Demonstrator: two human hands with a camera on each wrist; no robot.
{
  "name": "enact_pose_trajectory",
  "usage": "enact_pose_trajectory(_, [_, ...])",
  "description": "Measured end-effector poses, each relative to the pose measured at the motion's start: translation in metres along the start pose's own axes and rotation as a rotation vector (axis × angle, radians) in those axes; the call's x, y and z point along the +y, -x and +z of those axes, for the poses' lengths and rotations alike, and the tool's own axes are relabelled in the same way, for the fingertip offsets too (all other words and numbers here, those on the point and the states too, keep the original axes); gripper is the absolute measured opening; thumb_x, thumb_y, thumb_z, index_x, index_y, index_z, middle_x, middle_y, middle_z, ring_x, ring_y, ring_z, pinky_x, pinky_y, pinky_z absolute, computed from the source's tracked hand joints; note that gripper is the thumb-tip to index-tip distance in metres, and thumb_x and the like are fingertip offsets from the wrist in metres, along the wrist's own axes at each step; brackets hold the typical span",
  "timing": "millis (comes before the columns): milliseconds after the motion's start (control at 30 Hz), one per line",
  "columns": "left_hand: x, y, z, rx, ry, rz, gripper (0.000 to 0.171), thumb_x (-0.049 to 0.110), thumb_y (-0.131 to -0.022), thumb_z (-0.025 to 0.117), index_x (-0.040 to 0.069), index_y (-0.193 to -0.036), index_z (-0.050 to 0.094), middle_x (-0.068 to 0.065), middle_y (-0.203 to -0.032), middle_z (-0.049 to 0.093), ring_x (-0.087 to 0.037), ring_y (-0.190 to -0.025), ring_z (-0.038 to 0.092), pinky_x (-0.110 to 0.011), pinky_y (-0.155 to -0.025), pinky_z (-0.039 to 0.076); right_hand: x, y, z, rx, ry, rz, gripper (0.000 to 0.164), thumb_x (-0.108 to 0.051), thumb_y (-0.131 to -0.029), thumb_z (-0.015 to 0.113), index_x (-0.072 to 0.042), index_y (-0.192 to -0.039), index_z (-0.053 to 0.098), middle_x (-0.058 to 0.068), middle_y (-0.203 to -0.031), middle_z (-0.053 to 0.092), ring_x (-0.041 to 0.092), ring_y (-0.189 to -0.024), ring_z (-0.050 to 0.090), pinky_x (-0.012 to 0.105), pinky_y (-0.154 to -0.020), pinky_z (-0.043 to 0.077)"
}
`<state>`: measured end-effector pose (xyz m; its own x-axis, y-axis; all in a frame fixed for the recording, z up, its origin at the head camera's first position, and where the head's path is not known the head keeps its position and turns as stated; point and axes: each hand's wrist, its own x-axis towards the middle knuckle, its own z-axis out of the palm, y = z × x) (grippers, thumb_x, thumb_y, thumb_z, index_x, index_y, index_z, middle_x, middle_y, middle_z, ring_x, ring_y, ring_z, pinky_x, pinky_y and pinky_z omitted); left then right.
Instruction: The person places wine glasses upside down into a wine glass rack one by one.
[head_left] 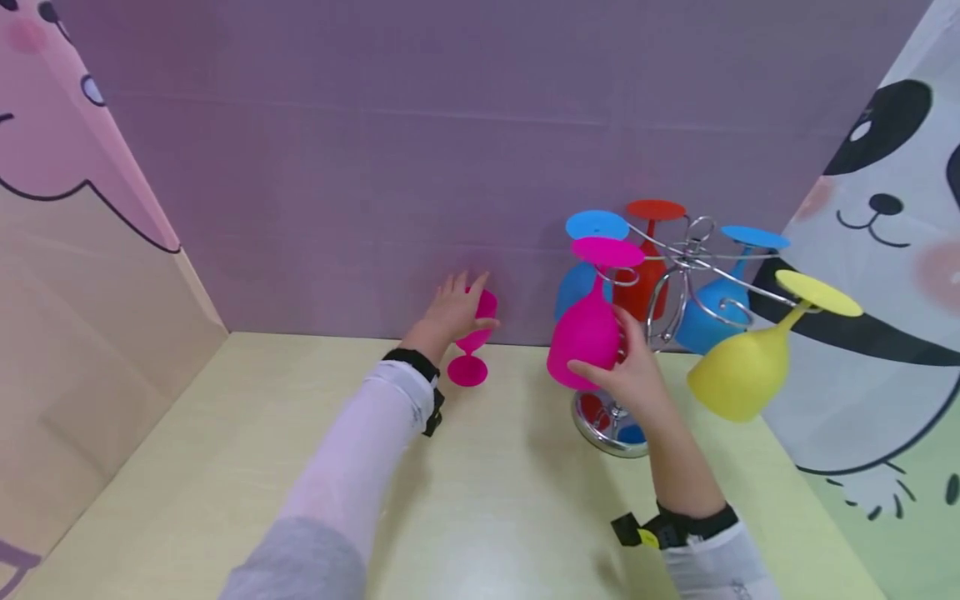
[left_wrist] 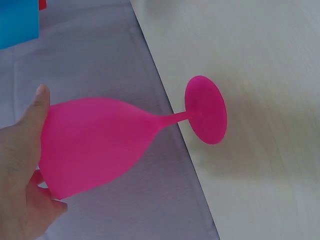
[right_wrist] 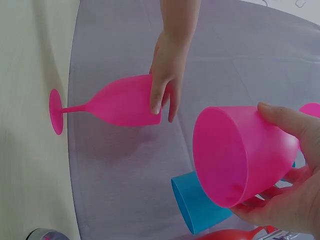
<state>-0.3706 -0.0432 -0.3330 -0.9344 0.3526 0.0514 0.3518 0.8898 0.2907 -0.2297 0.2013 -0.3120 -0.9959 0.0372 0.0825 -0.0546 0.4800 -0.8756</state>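
Note:
My left hand (head_left: 450, 310) grips a pink plastic wine glass (left_wrist: 100, 145) by its rim, thumb on one side and fingers on the other. That glass is upright, foot down at the back of the table; I cannot tell if the foot touches. My right hand (head_left: 636, 367) holds the bowl of a second pink wine glass (right_wrist: 270, 155), thumb and fingers around it. This one is upside down, its foot up at a loop of the chrome glass rack (head_left: 701, 260). In the right wrist view its open mouth faces the camera.
Also hanging upside down on the rack are a yellow glass (head_left: 742, 375), a red glass (head_left: 651, 283) and two blue glasses, one at the right (head_left: 712, 312) and one behind the pink glass. The round rack base (head_left: 626, 450) stands on the pale table (head_left: 480, 517). A purple cloth backdrop (head_left: 360, 192) rises behind.

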Motion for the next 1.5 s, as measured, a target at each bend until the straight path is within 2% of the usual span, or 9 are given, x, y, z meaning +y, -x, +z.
enact_pose_trajectory(100, [0.002, -0.002, 0.0, 0.001, -0.057, 0.028, 0.086, 0.046, -0.092, 0.061, 0.018, -0.156, 0.012, -0.02, -0.159, 0.017, -0.04, -0.148, 0.013, -0.048, -0.122, 0.014, 0.001, 0.002, 0.001, -0.01, 0.011, -0.015, 0.104, -0.023, -0.08, 0.08, -0.02, -0.155, 0.007, 0.015, -0.151, 0.029, 0.04, -0.138, 0.03, 0.055, -0.091, 0.052])
enact_pose_trajectory(267, [0.006, -0.003, 0.0, -0.013, -0.15, 0.065, 0.078, 0.042, -0.093, 0.061, 0.019, -0.155, 0.019, -0.017, -0.154, 0.03, -0.037, -0.144, 0.025, -0.046, -0.12, 0.023, 0.003, 0.003, 0.001, -0.011, 0.018, -0.035, 0.102, -0.02, -0.08, 0.079, -0.019, -0.154, 0.009, 0.015, -0.15, 0.03, 0.039, -0.137, 0.03, 0.055, -0.09, 0.053])
enact_pose_trajectory(500, [0.008, -0.001, -0.003, -0.047, -0.214, 0.048, 0.069, 0.04, -0.092, 0.063, 0.019, -0.151, 0.034, -0.014, -0.15, 0.036, -0.033, -0.14, 0.032, -0.045, -0.116, 0.032, 0.006, 0.005, 0.001, -0.004, 0.016, -0.068, 0.101, -0.018, -0.078, 0.08, -0.019, -0.153, 0.012, 0.014, -0.149, 0.032, 0.039, -0.136, 0.032, 0.055, -0.089, 0.053])
enact_pose_trajectory(767, [0.009, -0.003, -0.007, -0.052, -0.266, 0.047, 0.067, 0.041, -0.089, 0.067, 0.022, -0.147, 0.04, -0.012, -0.143, 0.044, -0.031, -0.133, 0.042, -0.045, -0.105, 0.046, 0.009, 0.009, -0.001, 0.016, 0.01, -0.09, 0.101, -0.014, -0.078, 0.08, -0.016, -0.152, 0.012, 0.016, -0.149, 0.032, 0.039, -0.136, 0.032, 0.056, -0.091, 0.052])
enact_pose_trajectory(1033, [0.008, 0.002, -0.009, -0.028, -0.322, 0.061, 0.064, 0.042, -0.088, 0.068, 0.021, -0.144, 0.045, -0.012, -0.136, 0.05, -0.029, -0.127, 0.048, -0.04, -0.101, 0.049, 0.013, 0.012, -0.003, 0.016, 0.017, -0.104, 0.1, -0.013, -0.079, 0.08, -0.016, -0.152, 0.011, 0.016, -0.149, 0.032, 0.039, -0.136, 0.033, 0.056, -0.091, 0.052])
enact_pose_trajectory(1233, [0.007, 0.003, -0.007, -0.01, -0.318, 0.07, 0.065, 0.042, -0.088, 0.067, 0.021, -0.145, 0.044, -0.013, -0.137, 0.05, -0.029, -0.127, 0.048, -0.039, -0.103, 0.048, 0.018, 0.011, -0.006, 0.032, -0.001, -0.147, 0.098, -0.011, -0.08, 0.078, -0.015, -0.152, 0.012, 0.016, -0.15, 0.031, 0.039, -0.135, 0.033, 0.056, -0.091, 0.052])
enact_pose_trajectory(1500, [0.005, 0.0, -0.004, 0.0, -0.334, 0.073, 0.065, 0.045, -0.088, 0.067, 0.022, -0.145, 0.044, -0.012, -0.136, 0.051, -0.03, -0.126, 0.049, -0.041, -0.102, 0.049, 0.019, 0.01, -0.007, 0.037, -0.051, -0.131, 0.09, -0.016, -0.086, 0.074, -0.018, -0.153, 0.013, 0.013, -0.152, 0.03, 0.036, -0.139, 0.031, 0.055, -0.102, 0.044])
